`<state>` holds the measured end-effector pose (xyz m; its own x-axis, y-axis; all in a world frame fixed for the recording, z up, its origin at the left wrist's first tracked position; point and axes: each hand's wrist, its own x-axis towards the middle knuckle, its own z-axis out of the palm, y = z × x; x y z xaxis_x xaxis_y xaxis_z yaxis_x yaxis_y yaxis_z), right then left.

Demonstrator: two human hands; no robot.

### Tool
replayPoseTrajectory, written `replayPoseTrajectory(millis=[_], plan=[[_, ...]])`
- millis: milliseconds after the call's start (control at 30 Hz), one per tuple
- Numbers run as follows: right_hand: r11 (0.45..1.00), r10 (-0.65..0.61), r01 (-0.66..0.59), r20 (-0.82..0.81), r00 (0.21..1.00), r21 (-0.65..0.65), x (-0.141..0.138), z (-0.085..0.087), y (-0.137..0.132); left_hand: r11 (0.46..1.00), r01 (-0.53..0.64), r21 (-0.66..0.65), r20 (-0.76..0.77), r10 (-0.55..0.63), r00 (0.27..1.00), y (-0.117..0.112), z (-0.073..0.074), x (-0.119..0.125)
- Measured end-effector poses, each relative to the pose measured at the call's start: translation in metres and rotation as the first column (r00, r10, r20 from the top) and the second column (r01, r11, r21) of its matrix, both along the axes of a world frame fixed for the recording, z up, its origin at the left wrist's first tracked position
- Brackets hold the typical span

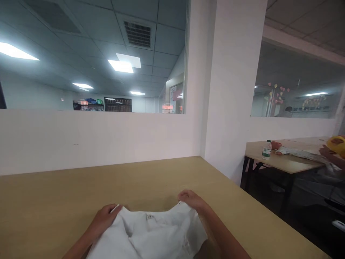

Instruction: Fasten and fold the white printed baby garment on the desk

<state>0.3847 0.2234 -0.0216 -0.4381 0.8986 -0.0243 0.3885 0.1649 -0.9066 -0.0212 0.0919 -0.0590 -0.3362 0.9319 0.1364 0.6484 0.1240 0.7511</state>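
A white garment [156,235], which looks like a shirt, is spread at the bottom middle of the view, with a small label [150,217] at the middle of its neckline. My left hand [106,214] is closed on its upper left corner. On the upper right corner my right hand [191,198] pinches the cloth near the shoulder. Between the two hands the neckline dips in a shallow curve, and folds run down the front. The lower part of the garment lies outside the view.
The garment is over a light wooden table [67,187] that meets a white wall [107,140] with a window. A pillar [231,90] stands at the right. Beyond it, a second table [302,165] carries a bottle [266,150] and cloth, near another person's arm [330,154].
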Motion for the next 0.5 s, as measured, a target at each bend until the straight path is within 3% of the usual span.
replayPoseTrajectory(millis=[133, 233, 367, 500], plan=[[0.998, 0.055, -0.055, 0.035, 0.998, -0.004, 0.000, -0.015, 0.022, 1.000, -0.001, -0.029, -0.171, -0.004, 0.985, 0.023, -0.010, -0.015], [0.987, -0.043, 0.032, 0.072, 0.996, 0.157, -0.007, -0.022, 0.045, 0.998, -0.031, -0.057, -0.261, 0.015, 0.965, 0.038, -0.015, -0.022], [0.921, -0.189, 0.137, 0.111, 0.976, 0.365, -0.018, -0.031, 0.071, 0.991, -0.109, -0.074, -0.374, 0.073, 0.924, 0.056, -0.022, -0.028], [0.853, -0.302, 0.193, 0.156, 0.941, 0.485, -0.023, -0.041, 0.084, 0.982, -0.177, -0.057, -0.468, 0.130, 0.874, 0.065, -0.029, -0.032]])
